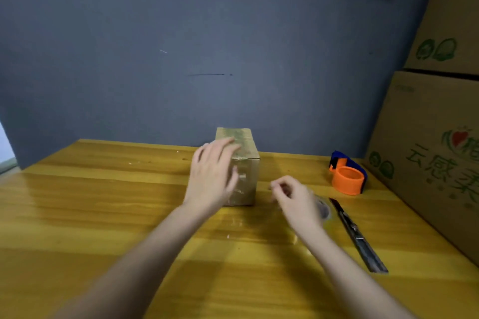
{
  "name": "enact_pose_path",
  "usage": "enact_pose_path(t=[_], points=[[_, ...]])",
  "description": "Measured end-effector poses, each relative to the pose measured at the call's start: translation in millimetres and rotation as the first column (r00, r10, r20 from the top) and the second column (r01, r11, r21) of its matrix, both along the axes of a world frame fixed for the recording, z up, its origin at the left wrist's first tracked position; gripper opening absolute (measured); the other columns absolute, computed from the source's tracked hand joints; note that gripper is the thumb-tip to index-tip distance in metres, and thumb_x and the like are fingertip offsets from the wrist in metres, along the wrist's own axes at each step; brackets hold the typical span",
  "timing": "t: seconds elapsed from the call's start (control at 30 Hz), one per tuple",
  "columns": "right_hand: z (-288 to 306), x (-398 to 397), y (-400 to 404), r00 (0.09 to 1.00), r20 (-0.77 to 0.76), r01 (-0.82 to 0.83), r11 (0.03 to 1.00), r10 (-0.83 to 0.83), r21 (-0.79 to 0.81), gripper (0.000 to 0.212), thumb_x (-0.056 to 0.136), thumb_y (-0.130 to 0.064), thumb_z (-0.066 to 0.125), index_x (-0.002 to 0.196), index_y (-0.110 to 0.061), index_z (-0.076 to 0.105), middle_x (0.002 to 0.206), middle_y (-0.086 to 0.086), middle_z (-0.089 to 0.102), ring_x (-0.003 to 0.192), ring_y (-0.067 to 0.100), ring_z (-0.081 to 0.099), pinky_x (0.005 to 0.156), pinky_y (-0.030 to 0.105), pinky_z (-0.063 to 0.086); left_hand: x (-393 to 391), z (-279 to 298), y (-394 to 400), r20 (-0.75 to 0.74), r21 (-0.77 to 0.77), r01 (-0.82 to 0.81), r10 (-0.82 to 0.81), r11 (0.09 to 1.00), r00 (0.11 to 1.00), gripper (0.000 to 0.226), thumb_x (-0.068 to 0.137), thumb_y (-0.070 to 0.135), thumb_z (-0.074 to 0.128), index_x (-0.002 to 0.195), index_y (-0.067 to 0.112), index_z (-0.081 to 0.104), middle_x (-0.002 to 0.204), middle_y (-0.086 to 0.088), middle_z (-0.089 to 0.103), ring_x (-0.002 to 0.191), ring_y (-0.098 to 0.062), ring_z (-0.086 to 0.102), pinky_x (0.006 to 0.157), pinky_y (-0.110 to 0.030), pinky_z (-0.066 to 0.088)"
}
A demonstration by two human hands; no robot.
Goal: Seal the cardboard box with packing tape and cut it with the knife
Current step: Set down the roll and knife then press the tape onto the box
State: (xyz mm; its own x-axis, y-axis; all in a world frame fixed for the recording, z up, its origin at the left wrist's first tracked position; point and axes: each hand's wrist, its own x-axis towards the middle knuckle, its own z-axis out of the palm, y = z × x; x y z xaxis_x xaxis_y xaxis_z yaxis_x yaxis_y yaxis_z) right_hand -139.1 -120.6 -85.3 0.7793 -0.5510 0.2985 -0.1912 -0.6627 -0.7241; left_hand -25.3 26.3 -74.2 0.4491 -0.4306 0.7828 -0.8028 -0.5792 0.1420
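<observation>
A small cardboard box (243,179) stands upright near the table's back edge, with shiny clear tape across its top and front. My left hand (212,176) rests on its left side and top with fingers fairly straight. My right hand (293,197) hovers just right of the box, fingers curled; motion blur hides whether they pinch anything. A clear packing tape roll (325,208) shows partly behind that hand, low by the table. The utility knife (357,235) lies on the table to the right, untouched.
An orange and blue tape dispenser (348,176) sits at the back right of the yellow wooden table (103,215). Large printed cardboard cartons (435,137) are stacked along the right edge. A dark grey wall (181,59) stands behind the table.
</observation>
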Motion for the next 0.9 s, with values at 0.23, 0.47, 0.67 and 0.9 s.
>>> enact_pose_path(t=[0.23, 0.47, 0.67, 0.9], points=[[-1.8, 52.5, 50.2, 0.99, 0.063, -0.135, 0.742, 0.125, 0.656, 0.02, 0.093, -0.033, 0.054, 0.087, -0.016, 0.062, 0.064, 0.002, 0.068, 0.041, 0.01, 0.055, 0.039, 0.018, 0.032, 28.1, 6.7, 11.3, -0.416, 0.113, 0.178, -0.116, 0.978, 0.902, 0.051, 0.09, 0.02, 0.036, 0.139, 0.032, 0.037, 0.153, 0.012, 0.031, 0.144, -0.01, 0.019, 0.116, -0.038, 0.022], [6.7, 65.7, 61.6, 0.982, 0.159, -0.077, 0.546, -0.106, 0.834, 0.02, 0.09, -0.028, 0.059, 0.082, -0.011, 0.067, 0.062, 0.002, 0.065, 0.042, 0.007, 0.053, 0.042, 0.018, 0.033, 30.8, 4.7, 5.3, -0.507, 0.007, 0.271, -0.23, 0.962, 0.83, 0.061, 0.077, 0.024, 0.027, 0.134, 0.025, 0.048, 0.149, 0.006, 0.04, 0.143, -0.014, 0.021, 0.117, -0.027, 0.013], [0.6, 74.7, 67.1, 0.967, 0.174, -0.085, 0.415, -0.183, 0.906, 0.022, 0.092, -0.022, 0.054, 0.072, -0.017, 0.062, 0.056, -0.004, 0.058, 0.035, 0.002, 0.051, 0.037, 0.013, 0.033, 31.7, 3.3, 5.9, -0.523, 0.004, 0.272, -0.23, 0.962, 0.821, 0.06, 0.078, 0.022, 0.027, 0.134, 0.027, 0.047, 0.149, 0.007, 0.039, 0.143, -0.012, 0.02, 0.116, -0.026, 0.012], [-6.5, 61.4, 75.5, 0.916, 0.289, -0.113, 0.512, -0.279, 0.852, 0.02, 0.093, -0.015, 0.054, 0.076, -0.01, 0.064, 0.06, 0.0, 0.055, 0.049, 0.009, 0.044, 0.042, 0.014, 0.034, 25.9, 3.4, 6.0, -0.465, 0.112, 0.223, -0.147, 0.968, 0.873, 0.05, 0.09, 0.019, 0.033, 0.136, 0.039, 0.042, 0.149, 0.017, 0.036, 0.142, -0.005, 0.021, 0.114, -0.04, 0.028]])
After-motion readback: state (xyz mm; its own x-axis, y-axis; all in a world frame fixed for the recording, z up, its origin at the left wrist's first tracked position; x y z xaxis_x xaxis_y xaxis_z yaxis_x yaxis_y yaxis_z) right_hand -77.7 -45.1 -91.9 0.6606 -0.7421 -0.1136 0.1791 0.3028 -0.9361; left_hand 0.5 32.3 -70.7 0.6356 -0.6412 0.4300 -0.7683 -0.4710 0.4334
